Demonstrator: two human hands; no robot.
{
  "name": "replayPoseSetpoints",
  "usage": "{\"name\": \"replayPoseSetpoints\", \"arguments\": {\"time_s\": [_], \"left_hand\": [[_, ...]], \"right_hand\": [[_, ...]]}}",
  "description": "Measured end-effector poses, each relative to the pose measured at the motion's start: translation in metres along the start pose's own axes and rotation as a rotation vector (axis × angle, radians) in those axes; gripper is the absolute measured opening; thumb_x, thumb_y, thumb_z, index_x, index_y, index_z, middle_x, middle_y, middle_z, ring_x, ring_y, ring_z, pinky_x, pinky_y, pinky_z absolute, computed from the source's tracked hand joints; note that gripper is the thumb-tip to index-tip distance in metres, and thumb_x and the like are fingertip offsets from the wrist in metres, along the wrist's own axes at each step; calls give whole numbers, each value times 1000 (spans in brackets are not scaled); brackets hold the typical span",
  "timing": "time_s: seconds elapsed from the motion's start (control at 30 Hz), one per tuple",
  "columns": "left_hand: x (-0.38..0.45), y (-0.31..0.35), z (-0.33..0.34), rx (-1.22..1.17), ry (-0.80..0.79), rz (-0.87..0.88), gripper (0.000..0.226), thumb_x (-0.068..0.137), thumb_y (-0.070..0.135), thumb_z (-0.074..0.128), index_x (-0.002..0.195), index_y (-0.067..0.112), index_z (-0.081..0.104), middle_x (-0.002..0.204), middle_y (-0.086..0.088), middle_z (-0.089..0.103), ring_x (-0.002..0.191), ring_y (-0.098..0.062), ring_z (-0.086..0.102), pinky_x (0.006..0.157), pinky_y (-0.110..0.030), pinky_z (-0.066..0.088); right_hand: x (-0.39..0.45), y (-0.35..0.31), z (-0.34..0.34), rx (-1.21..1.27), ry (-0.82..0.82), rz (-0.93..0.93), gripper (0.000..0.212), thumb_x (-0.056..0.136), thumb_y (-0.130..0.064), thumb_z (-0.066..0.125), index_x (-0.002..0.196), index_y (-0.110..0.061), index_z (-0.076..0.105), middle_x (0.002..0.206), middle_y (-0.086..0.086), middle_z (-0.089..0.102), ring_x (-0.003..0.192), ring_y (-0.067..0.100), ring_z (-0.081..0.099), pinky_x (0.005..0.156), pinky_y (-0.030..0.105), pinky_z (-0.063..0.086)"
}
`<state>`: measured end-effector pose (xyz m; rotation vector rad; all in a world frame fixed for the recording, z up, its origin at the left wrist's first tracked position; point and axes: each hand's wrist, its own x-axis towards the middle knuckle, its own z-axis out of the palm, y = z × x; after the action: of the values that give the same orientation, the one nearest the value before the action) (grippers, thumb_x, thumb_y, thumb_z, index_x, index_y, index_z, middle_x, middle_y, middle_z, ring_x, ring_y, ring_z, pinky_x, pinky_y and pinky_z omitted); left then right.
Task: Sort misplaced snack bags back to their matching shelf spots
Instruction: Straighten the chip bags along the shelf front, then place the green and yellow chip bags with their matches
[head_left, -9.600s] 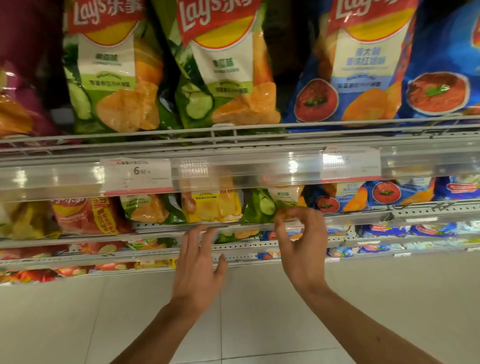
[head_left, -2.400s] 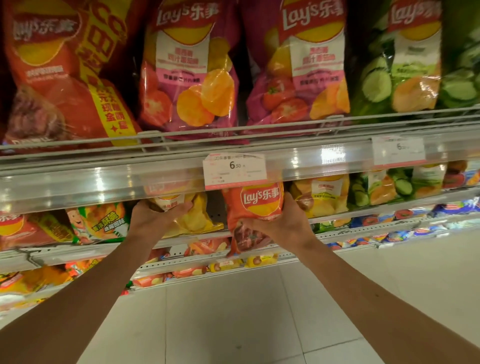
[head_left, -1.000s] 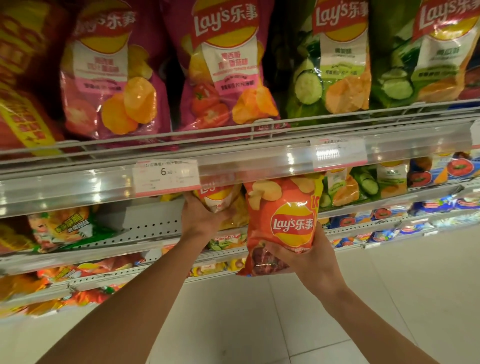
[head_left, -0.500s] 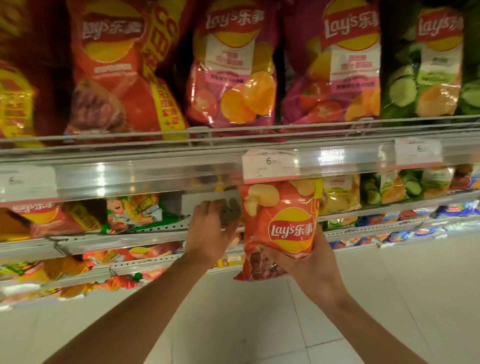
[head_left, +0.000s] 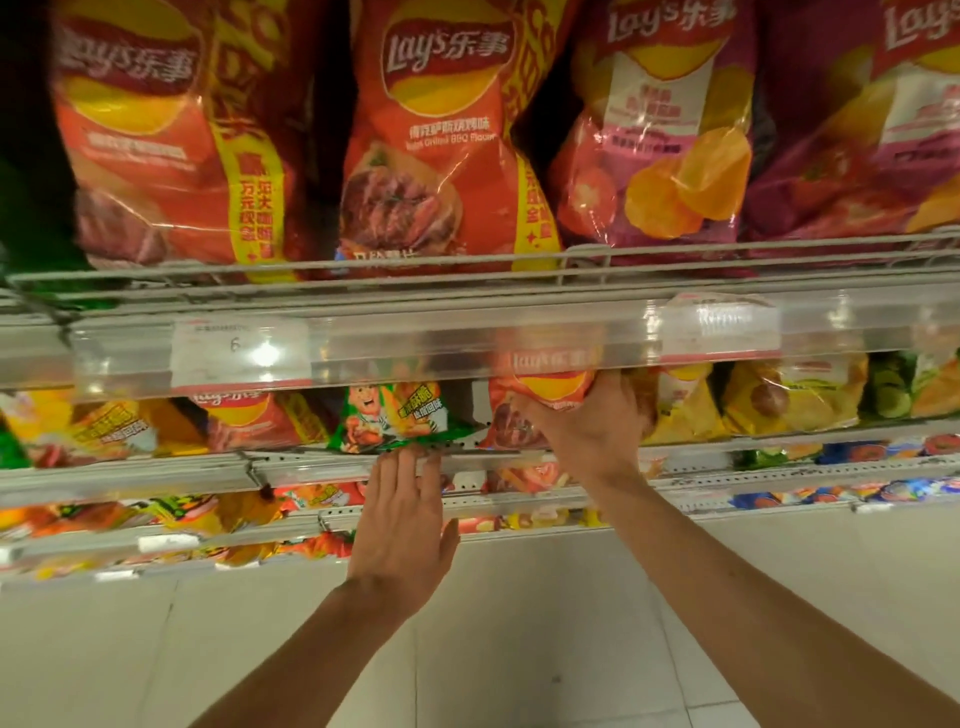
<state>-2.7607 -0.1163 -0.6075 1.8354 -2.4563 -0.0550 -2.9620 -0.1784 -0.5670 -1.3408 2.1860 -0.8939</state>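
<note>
The top shelf (head_left: 467, 280) shows two large orange-red barbecue crisp bags (head_left: 431, 140), two large pink tomato crisp bags (head_left: 670, 135), and two paper price tags (head_left: 239, 351).

2 bare forearms rise from the bottom edge, with no sleeves covering them up to the wrists. The left hand (head_left: 402, 525) and the right hand (head_left: 589, 434) are both bare: no gloves, rings, watch or wristbands show on either one.
</note>
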Motion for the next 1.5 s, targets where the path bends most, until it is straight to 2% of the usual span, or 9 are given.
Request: {"name": "replayPoseSetpoints", "arguments": {"time_s": [0.3, 0.53, 0.7, 0.9, 1.0, 1.13, 1.23, 1.3, 1.5], "left_hand": [[1, -1, 4, -71, -67, -40, 72, 91, 47, 58, 148, 14, 31, 141, -8, 36, 133, -28, 31, 118, -41, 29], [4, 0, 2, -133, -69, -82, 73, 89, 46, 62, 148, 15, 32, 139, -7, 35, 131, -27, 31, 114, -39, 33], [7, -8, -13, -365, -34, -138, 55, 90, 28, 67, 140, 16, 47, 137, -2, 46, 128, -22, 40, 106, -32, 39], [-9, -32, -26, -607, 161, -447, 44, 93, 20, 65, 135, 11, 55, 136, -8, 52, 130, -25, 46, 108, -34, 37], [-25, -60, -27, -726, 325, -598, 38, 91, 13, 68, 127, 8, 58, 125, -12, 56, 121, -30, 50, 102, -43, 44], [-33, -112, -34, -773, 405, -715, 52, 90, 23, 70, 134, 7, 48, 128, -12, 51, 120, -29, 50, 100, -45, 45], [-27, -145, -46, -815, 427, -629, 58, 85, 32, 76, 130, 10, 47, 123, -8, 52, 115, -19, 50, 100, -30, 42], [-17, -160, -55, -851, 424, -514, 56, 79, 37, 80, 119, 13, 50, 108, -6, 59, 98, -13, 57, 89, -11, 39], [26, -194, -54, -1075, 218, -426, 74, 64, 30, 91, 120, 5, 50, 93, 0, 65, 83, -3, 66, 68, -7, 50]], "right_hand": [[14, 6, 40, 148, -212, 78, 108, 62, -65, 86, 147, -25, 34, 142, 4, 56, 131, 25, 55, 111, 48, 47], [9, 14, 36, 127, -215, 55, 100, 63, -68, 84, 139, -21, 37, 135, 4, 58, 121, 25, 60, 101, 41, 54], [-5, 20, 23, 93, -227, -1, 100, 68, -65, 83, 144, -16, 41, 141, 6, 52, 132, 24, 47, 107, 38, 45], [-49, 20, 2, 186, 134, -286, 51, 90, -36, 74, 129, -10, 55, 123, 1, 55, 116, 17, 47, 101, 36, 47], [-70, 3, 12, 262, 108, -350, 32, 90, -20, 72, 119, -13, 59, 114, -2, 59, 108, 20, 55, 93, 29, 50], [-81, -32, 44, 265, -100, -345, 45, 89, -23, 76, 129, -17, 57, 124, -7, 58, 118, 13, 54, 101, 14, 45], [-77, -58, 74, 222, -192, -288, 66, 85, -38, 78, 141, -19, 48, 136, -3, 53, 130, 17, 46, 110, 38, 45], [-70, -73, 92, 174, -210, -237, 84, 78, -51, 80, 146, -20, 41, 142, 0, 47, 135, 18, 39, 115, 39, 37], [-38, -87, 131, 182, -330, -71, 90, 65, -61, 87, 140, -28, 48, 138, -4, 58, 131, 17, 52, 113, 35, 42]]}}
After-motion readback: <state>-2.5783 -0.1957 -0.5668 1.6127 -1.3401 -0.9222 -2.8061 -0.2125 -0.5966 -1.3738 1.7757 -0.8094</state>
